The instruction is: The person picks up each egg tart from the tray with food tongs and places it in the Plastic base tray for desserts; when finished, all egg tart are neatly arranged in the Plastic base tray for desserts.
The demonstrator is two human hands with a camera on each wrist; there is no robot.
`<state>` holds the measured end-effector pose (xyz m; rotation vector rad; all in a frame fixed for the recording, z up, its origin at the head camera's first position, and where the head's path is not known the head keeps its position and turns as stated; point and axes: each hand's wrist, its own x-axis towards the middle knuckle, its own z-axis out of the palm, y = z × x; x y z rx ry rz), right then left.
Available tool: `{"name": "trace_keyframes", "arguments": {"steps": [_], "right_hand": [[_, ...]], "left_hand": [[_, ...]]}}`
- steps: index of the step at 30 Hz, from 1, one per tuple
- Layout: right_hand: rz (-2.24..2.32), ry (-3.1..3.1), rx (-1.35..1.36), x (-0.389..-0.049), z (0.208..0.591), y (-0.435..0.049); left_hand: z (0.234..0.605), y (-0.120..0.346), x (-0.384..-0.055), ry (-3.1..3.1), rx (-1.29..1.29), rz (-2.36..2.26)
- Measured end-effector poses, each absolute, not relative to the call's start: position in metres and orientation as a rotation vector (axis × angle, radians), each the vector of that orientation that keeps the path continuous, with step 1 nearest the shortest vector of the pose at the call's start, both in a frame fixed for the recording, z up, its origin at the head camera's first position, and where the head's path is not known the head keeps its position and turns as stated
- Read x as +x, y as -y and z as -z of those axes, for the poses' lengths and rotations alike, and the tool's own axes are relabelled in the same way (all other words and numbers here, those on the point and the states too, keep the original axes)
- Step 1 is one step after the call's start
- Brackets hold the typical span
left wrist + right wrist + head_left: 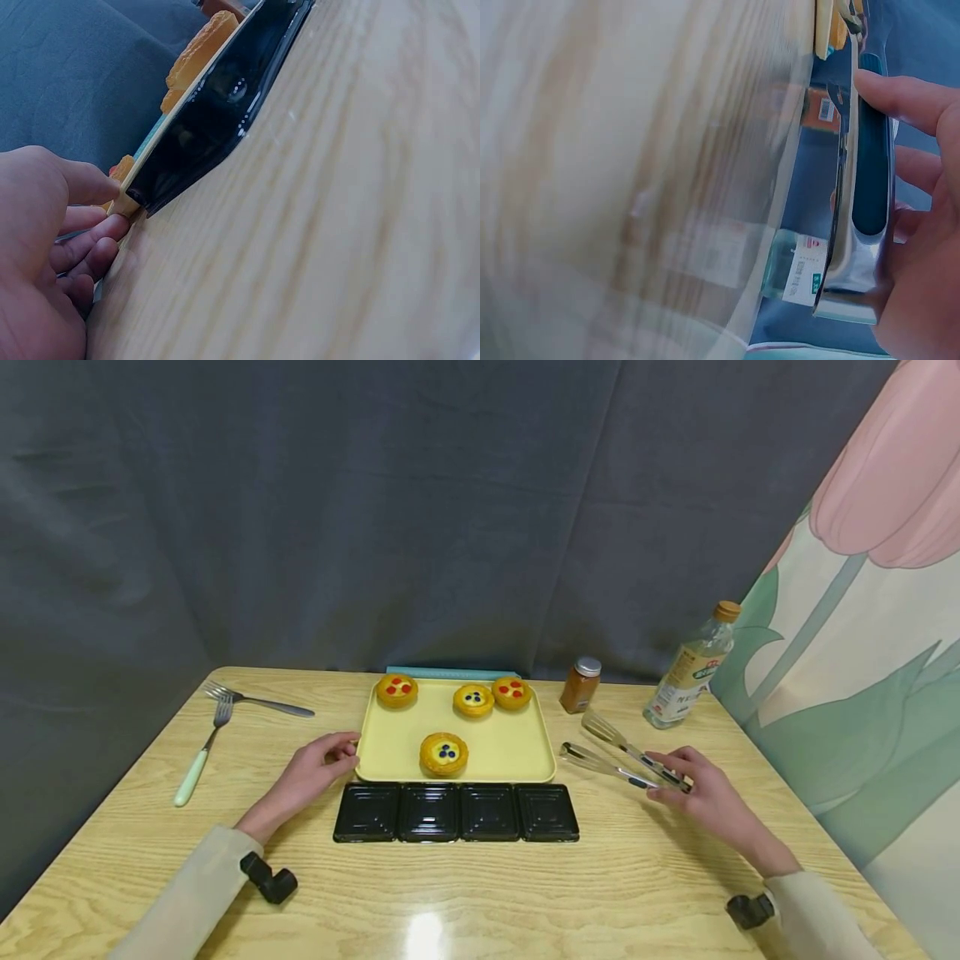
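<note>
My left hand (pixel 317 766) pinches the left edge of a yellow tray (pixel 397 735), thumb on top and fingers curled at its rim in the left wrist view. On the tray lie egg tarts: a tart with red pieces (pixel 397 691) at the back left, another red-topped tart (pixel 512 692) at the back right, a blueberry tart (pixel 473 700) beside it and a blueberry tart (pixel 443 753) near the front. My right hand (pixel 705 797) holds metal tongs (pixel 626 752) by their dark-padded handles (pixel 871 150). The tongs' jaws are spread, pointing left toward the tray, nothing between them.
A black four-part container (pixel 457 812) lies along the tray's front edge. At the back right stand a small spice jar (pixel 581 687) and a clear bottle (pixel 692 670). Two forks lie left, one with a green handle (pixel 192 777). A blue strip (pixel 450 673) sits behind the tray.
</note>
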<state>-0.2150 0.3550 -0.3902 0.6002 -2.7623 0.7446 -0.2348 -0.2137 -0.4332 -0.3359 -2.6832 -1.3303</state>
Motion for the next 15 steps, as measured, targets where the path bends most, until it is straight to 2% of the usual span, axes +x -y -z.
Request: {"name": "trace_keyframes", "arguments": {"steps": [15], "right_hand": [[-0.755, 2.744, 0.717, -0.209, 0.387, -0.330]], "left_hand": [[0.433, 0.214, -0.235, 2.680, -0.325, 1.344]]}}
